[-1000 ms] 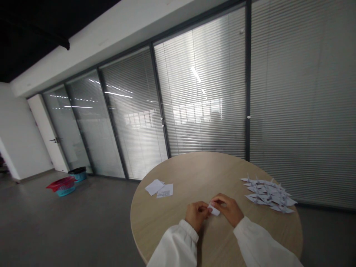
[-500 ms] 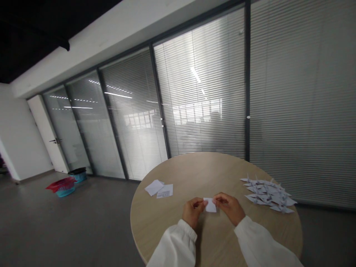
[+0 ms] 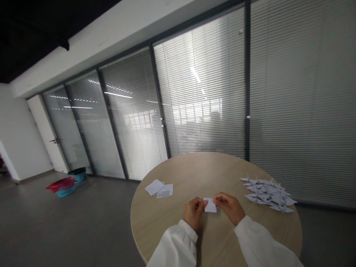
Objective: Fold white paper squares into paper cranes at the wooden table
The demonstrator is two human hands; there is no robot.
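Note:
A small white piece of paper [image 3: 210, 206], roughly square and seemingly folded, is held up between both hands over the near part of the round table. My left hand [image 3: 194, 212] pinches its left edge between thumb and fingers. At the upper right corner, my right hand [image 3: 229, 207] grips it in the same way. Several white folded paper cranes [image 3: 268, 193] lie clustered on the table to the right of my right hand. Off to the left are a few flat sheets of paper [image 3: 165, 191], one with printed text.
The round wooden table [image 3: 205, 167] stands close to a glass partition with blinds [image 3: 203, 89]. On the floor at the left are a blue bin with a red liner [image 3: 62, 186] and another with a black liner [image 3: 78, 174]. A white door [image 3: 48, 133] is beyond them.
Almost nothing differs. My left hand has shifted very slightly to the right, and the paper stays pinched between both hands.

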